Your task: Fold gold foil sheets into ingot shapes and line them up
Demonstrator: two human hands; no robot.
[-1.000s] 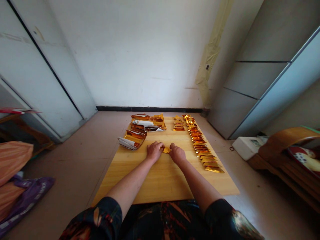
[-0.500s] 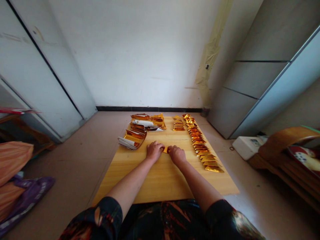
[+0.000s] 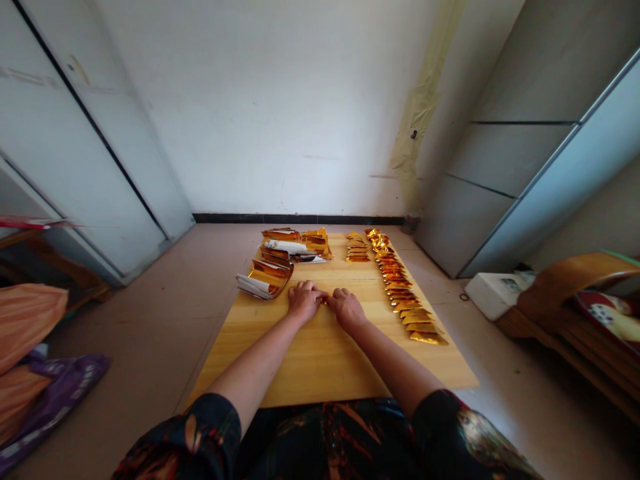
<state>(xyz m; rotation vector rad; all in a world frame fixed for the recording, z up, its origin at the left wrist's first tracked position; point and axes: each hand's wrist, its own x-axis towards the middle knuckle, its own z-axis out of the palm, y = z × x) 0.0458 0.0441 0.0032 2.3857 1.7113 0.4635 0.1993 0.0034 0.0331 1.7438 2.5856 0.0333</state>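
Observation:
My left hand (image 3: 303, 300) and my right hand (image 3: 347, 308) meet over the middle of the wooden table (image 3: 320, 363). Between their fingertips is a small piece of gold foil paper (image 3: 325, 301), mostly hidden by the fingers. Both hands are closed on it, one from each side. Beyond my left hand lies a curved stack of gold foil sheets (image 3: 273, 272) with a white underside showing. To the right runs a long row of folded gold foil pieces (image 3: 400, 287), overlapping one another.
A shorter row of folded gold pieces (image 3: 357, 248) lies at the table's far side. More foil sheets (image 3: 315, 241) and a white roll-like item (image 3: 285, 247) are at the far left. A wooden chair (image 3: 565, 307) and white box (image 3: 487, 293) stand right; a purple bag (image 3: 65, 393) lies left.
My hands have drawn slightly closer together and shifted a little left, and less of the gold foil paper shows between them. The rows and stacks have not moved.

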